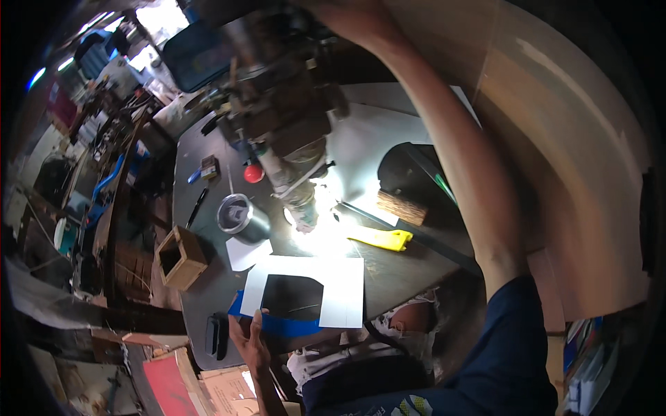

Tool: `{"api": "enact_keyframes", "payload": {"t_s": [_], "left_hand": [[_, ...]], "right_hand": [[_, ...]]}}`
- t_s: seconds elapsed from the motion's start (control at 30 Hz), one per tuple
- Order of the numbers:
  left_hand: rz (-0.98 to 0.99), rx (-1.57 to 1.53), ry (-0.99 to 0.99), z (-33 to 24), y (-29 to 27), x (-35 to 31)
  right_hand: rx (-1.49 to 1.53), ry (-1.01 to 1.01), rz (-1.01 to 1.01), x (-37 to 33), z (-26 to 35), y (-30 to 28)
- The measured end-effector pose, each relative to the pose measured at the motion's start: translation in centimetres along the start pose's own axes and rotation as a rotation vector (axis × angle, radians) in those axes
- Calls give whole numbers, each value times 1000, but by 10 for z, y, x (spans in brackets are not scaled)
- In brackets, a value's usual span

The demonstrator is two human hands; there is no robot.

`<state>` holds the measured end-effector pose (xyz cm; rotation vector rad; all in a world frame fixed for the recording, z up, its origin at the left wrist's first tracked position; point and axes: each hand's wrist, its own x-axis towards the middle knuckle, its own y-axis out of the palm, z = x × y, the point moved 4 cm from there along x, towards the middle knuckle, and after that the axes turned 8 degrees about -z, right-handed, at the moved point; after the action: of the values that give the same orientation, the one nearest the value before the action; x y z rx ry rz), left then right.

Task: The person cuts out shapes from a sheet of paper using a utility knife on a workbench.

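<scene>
My left hand (pixel 251 343) pinches the lower left corner of a white card frame (pixel 345 295) and a blue sheet (pixel 288 327) beneath it, thumb on top. The frame has a large cut-out through which dark tabletop shows. Just beyond it stands a dark machine head (pixel 288 118) resembling a sewing machine, its lower end lit by a glaring lamp that washes out detail. My right arm reaches up past the machine's right side. The right hand (pixel 361 24) is at the top edge by the machine's upper part, its fingers hidden.
On the dark table (pixel 201 277) are a metal cup (pixel 243 218), a small wooden box (pixel 182 258), a black pen (pixel 198 206), a yellow tool (pixel 381 237) and a wooden block (pixel 401 208). A red ball knob (pixel 254 173) hangs beside the machine. A large brown panel (pixel 576 139) curves along the right.
</scene>
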<state>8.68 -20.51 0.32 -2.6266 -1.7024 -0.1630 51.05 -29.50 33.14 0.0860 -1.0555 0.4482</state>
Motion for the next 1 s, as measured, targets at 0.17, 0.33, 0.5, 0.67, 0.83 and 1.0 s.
{"api": "enact_keyframes", "payload": {"t_s": [0.17,0.33,0.5,0.67,0.83,1.0], "left_hand": [[1,101,82,1,2,-1],[-21,96,59,-3,5,-1],[-15,24,91,-5,6,3],[-27,20,66,-8,6,3],[3,-24,50,-11,6,3],[-29,-40,19,-5,-2,4]], "right_hand": [[56,-54,27,0,-7,-13],[125,-9,64,3,-7,-7],[115,-79,62,8,-13,4],[51,-6,-2,12,-18,13],[-313,-133,-182,30,-16,7],[-194,-113,-239,29,-25,23]]}}
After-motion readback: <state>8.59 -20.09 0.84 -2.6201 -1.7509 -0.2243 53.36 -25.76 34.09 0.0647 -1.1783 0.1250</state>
